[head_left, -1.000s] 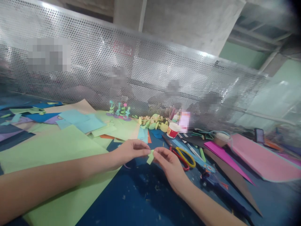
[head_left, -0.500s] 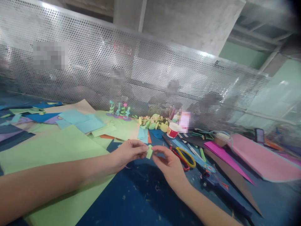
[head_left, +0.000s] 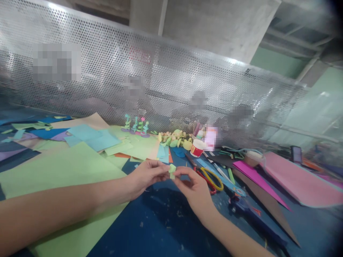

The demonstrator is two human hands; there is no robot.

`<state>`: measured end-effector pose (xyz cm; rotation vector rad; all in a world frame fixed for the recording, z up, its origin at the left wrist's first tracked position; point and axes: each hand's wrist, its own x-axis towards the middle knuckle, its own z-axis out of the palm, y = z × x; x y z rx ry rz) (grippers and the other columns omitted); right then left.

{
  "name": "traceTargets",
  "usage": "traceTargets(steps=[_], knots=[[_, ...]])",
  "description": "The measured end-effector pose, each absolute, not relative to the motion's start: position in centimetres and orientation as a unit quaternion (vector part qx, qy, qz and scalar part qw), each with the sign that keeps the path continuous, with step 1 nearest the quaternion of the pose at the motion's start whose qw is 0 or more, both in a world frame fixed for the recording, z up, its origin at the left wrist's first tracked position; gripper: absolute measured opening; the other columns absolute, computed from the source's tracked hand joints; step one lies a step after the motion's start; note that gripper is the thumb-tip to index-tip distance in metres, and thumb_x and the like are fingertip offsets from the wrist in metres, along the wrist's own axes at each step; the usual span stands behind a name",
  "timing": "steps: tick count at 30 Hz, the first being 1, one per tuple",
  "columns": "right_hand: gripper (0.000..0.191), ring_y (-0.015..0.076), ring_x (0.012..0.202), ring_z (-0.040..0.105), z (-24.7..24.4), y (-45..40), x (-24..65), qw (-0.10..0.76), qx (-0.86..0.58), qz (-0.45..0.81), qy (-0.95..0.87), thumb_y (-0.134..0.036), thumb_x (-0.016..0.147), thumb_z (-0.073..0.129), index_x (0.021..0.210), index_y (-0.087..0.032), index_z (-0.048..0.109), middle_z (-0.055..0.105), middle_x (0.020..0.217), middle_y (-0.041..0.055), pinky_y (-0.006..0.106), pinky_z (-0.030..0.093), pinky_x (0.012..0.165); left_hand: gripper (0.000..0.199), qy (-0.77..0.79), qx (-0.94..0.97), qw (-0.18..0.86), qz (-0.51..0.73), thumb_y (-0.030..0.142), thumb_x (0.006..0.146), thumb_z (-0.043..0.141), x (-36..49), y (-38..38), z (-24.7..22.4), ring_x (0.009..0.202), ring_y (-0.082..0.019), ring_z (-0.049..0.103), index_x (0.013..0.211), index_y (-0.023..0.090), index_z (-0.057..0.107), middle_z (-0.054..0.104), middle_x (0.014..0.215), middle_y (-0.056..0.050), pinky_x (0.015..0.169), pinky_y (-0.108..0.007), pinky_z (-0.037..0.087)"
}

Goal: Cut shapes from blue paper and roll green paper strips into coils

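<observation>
A small light green paper piece (head_left: 172, 171), bent or folded, is held up between the fingertips of both hands above the blue table. My left hand (head_left: 146, 176) pinches its left side with thumb and forefinger. From the right, my right hand (head_left: 191, 184) grips its lower part, also in a pinch. Under my left forearm lies a large light green sheet (head_left: 66, 171). Scissors with yellow and red handles (head_left: 213, 179) rest just right of my right hand.
Small curled paper figures (head_left: 136, 125) stand at the back, beside yellow-green paper leaves (head_left: 175, 138) and a white-and-red tub (head_left: 197, 148). A dark blue glue gun (head_left: 254, 217) lies at right, near pink sheets (head_left: 300, 178). A perforated metal screen (head_left: 166, 78) rises behind.
The small green piece has changed shape between my fingers, its top now bent over and a lower part showing below. Both hands have barely moved.
</observation>
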<state>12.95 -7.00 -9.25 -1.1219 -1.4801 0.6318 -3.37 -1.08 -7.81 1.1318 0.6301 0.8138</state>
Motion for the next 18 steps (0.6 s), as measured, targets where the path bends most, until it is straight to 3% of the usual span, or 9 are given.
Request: traceTargets(steps=[9, 18], knots=[[0.006, 0.0164, 0.081, 0.058, -9.36, -7.05, 13.04, 0.547, -0.475, 0.254, -0.641, -0.027, 0.077, 0.065, 0.079, -0.021, 0.064, 0.059, 0.09, 0.0037, 0.025, 0.048, 0.062, 0.025, 0.259, 0.529, 0.712, 0.381, 0.036, 0.072, 0.072, -3.19, -1.24, -8.46, 0.067, -0.01, 0.053, 0.066, 0.015, 0.06, 0.059, 0.064, 0.001, 0.074, -0.025, 0.043], [0.02, 0.0126, 0.069, 0.05, -9.21, -7.09, 12.57, 0.581, -0.485, 0.308, -0.577, -0.031, 0.075, 0.069, 0.081, -0.022, 0.052, 0.053, 0.077, -0.0019, 0.022, 0.044, 0.054, 0.023, 0.279, 0.549, 0.692, 0.377, 0.035, 0.071, 0.073, -3.29, -1.54, -8.58, 0.07, -0.012, 0.055, 0.07, 0.014, 0.063, 0.062, 0.069, -0.001, 0.076, -0.027, 0.043]])
